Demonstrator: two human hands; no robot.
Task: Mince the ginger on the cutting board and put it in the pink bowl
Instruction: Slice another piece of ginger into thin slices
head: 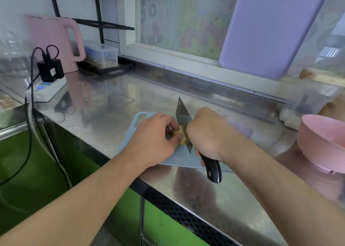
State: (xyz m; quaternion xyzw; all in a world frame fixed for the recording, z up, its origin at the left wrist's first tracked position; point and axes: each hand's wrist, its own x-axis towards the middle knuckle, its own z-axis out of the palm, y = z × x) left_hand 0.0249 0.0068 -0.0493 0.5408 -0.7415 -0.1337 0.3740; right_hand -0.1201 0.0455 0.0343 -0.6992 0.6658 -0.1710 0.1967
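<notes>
A pale blue cutting board [128,143] lies on the steel counter in front of me. On it sits a yellow piece of ginger [179,133], pinned under the fingertips of my left hand [155,137]. My right hand [209,133] grips the black handle of a cleaver [183,115], whose blade stands edge-down against the right side of the ginger. The pink bowl [321,143] stands at the right edge of the view, apart from the board; I cannot see anything inside it.
A pink kettle [56,42], a white power strip with black plugs [46,89] and a clear box [101,53] sit at the back left. A purple board [270,27] leans on the window. The counter's front edge [186,214] runs close below the board.
</notes>
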